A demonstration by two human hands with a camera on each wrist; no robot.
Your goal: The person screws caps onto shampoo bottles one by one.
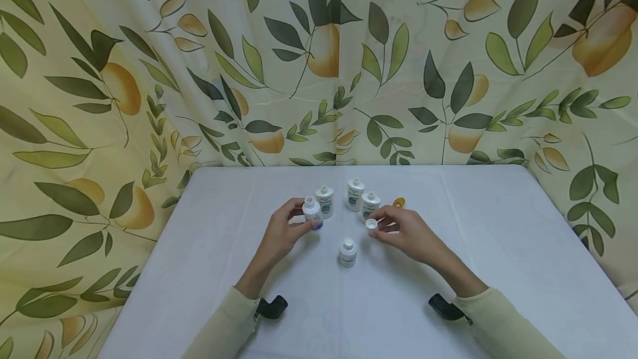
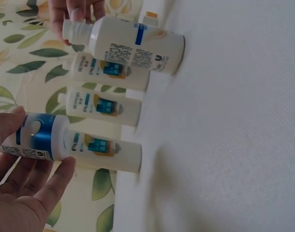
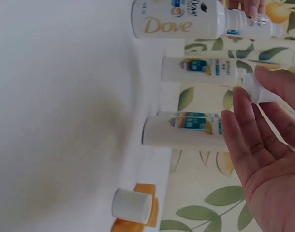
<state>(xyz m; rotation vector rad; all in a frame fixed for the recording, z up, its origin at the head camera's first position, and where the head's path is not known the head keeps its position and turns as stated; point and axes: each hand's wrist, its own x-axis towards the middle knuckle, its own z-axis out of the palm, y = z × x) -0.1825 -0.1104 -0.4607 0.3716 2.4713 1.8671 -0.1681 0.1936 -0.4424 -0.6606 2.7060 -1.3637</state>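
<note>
My left hand point(image 1: 285, 230) grips a small white bottle point(image 1: 311, 210) with a blue band near its base, held above the table with its neck bare. Between the thumb and fingers of my right hand point(image 1: 406, 231) is a small white cap point(image 3: 254, 88), its hollow side showing in the head view. A white Dove bottle point(image 1: 348, 254) without a cap stands on the table between and nearer than the hands. Behind them stand three taller white bottles, at left point(image 1: 325, 202), in the middle point(image 1: 355, 195) and at right point(image 1: 370, 205), the last partly covered by my right hand.
An orange piece point(image 1: 399, 202) lies behind my right hand. In the right wrist view a white cap point(image 3: 132, 205) sits by this orange piece point(image 3: 146, 190). The white-covered table point(image 1: 199, 270) ends at a leaf-and-fruit patterned curtain point(image 1: 299, 109).
</note>
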